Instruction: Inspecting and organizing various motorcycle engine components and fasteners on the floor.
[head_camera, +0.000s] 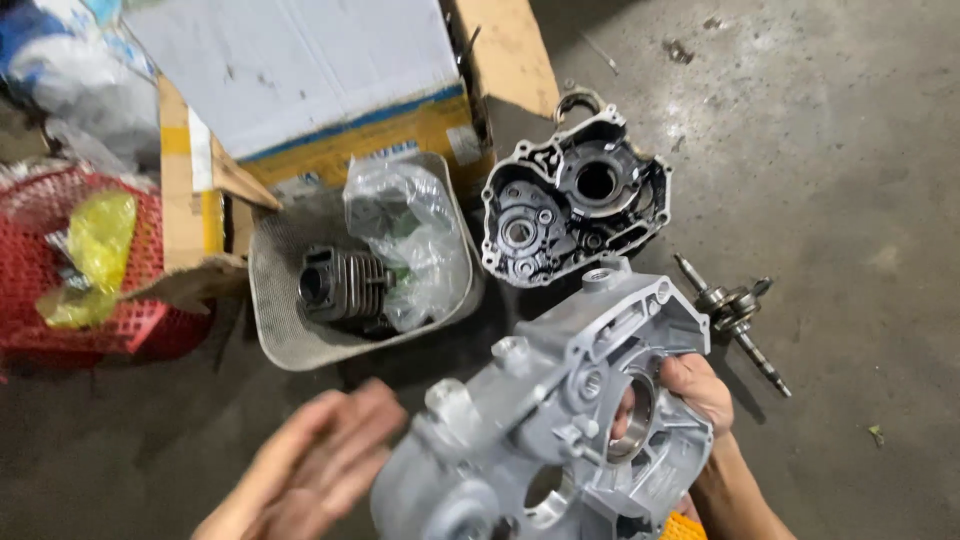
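Note:
My right hand (700, 392) grips a light grey metal engine case half (560, 410) by its right edge, fingers reaching into its round bearing hole. The case is held up, tilted, at the lower middle of the view. My left hand (320, 465) is blurred, open and flat, just left of the case and not gripping it. On the floor behind lies a darker, dirty engine case half (572, 205). A crankshaft (735, 315) lies on the floor to the right of the held case.
A grey metal tray (290, 345) holds a finned black cylinder (343, 285) and a clear plastic bag (410, 235). A cardboard box (330, 90) stands behind it. A red mesh basket (70, 290) with a yellow bag sits at left. The floor is concrete.

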